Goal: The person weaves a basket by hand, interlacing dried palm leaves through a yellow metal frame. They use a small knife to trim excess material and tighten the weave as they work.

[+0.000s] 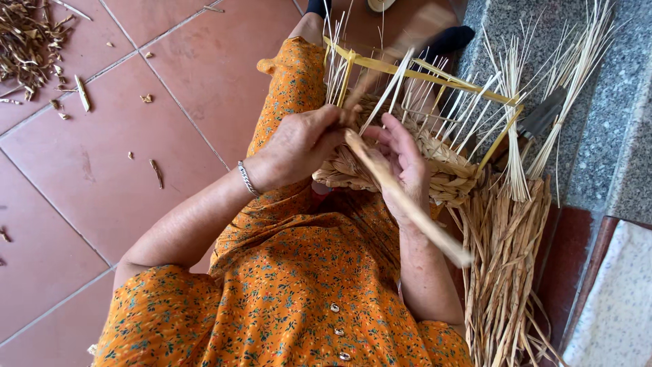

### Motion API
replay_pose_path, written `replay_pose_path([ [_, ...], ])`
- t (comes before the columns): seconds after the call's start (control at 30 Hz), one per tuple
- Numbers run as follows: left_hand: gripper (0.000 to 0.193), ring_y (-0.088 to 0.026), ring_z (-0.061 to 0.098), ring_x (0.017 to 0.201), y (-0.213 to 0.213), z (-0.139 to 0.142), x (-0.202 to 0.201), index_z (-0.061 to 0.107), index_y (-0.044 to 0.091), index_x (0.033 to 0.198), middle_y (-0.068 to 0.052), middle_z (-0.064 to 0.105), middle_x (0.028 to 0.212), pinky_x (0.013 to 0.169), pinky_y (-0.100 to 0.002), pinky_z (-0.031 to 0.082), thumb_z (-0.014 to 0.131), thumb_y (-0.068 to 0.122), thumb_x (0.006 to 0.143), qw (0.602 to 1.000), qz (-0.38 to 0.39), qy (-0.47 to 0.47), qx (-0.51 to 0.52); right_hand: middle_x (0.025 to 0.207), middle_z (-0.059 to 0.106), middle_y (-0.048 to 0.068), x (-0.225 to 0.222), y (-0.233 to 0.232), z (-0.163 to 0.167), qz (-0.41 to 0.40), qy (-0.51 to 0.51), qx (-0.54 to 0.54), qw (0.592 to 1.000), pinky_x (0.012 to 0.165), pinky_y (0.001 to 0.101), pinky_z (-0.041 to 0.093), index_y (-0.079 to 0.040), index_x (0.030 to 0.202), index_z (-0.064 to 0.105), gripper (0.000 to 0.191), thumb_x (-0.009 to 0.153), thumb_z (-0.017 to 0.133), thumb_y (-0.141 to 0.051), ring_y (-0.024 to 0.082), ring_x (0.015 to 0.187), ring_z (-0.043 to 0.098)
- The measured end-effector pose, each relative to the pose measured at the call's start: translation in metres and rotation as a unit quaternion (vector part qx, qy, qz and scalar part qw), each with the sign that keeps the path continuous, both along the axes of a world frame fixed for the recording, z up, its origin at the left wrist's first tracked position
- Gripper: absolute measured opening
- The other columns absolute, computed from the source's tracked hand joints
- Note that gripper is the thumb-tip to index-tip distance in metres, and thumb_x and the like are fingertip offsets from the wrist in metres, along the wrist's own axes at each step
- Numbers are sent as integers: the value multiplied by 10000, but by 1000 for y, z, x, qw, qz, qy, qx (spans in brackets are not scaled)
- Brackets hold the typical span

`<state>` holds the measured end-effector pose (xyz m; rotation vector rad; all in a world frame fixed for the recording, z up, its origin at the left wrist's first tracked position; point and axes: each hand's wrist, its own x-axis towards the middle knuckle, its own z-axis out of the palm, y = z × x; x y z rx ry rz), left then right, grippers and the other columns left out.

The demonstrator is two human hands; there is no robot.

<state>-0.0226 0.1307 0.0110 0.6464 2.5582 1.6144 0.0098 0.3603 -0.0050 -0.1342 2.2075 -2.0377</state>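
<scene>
Partly hidden behind a blurred straw strand [406, 204], both hands' [302, 143] grip closed on the woven basket [441, 166], fingertips unclear.

We hold our 2 hands close together, left hand [299, 146] curled at 10 o'clock, right hand [404, 163] fingers pinching.

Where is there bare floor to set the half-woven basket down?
The red tile floor left of the orange-dressed lap is mostly bare, bordered by a heap of dry husk scraps at top left. The right side is crowded: a bundle of dried straw strands against the grey stone step.
</scene>
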Motion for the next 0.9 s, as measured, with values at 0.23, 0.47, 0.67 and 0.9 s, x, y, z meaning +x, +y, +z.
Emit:
replay_pose_path([
  [0.23,268,-245,732,736,5,1,-6,548,4,1039,-94,757,827,632,-335,588,766,83,905,984,57,-116,119,1084,748,90,18,-16,-27,11,185,137,973,725,278,629,-84,1120,726,82,1041,706,-87,144,872,749],
  [0.47,322,-294,706,993,7,-3,4,689,32,1183,-135,744,1090,887,-381,592,756,58,869,984,-56,167,23,1109,720,86,2,-15,26,-25,492,409,768,902,425,589,-100,1129,697,148,988,658,-85,235,1085,640],
  [0.67,452,-305,649,870,12,5,13,600,15,1267,-112,694,960,807,-405,553,758,87,850,990,-39,137,-21,1068,698,82,-5,4,20,-18,444,459,769,821,409,587,-68,1272,607,341,1059,645,-331,217,971,675],
  [0.9,212,-307,644,882,8,0,9,557,75,951,-79,671,934,766,-414,553,763,86,905,989,-66,128,-14,769,585,23,-5,15,-8,2,318,444,838,451,238,477,-91,1120,716,225,1034,735,-299,116,602,549],
])
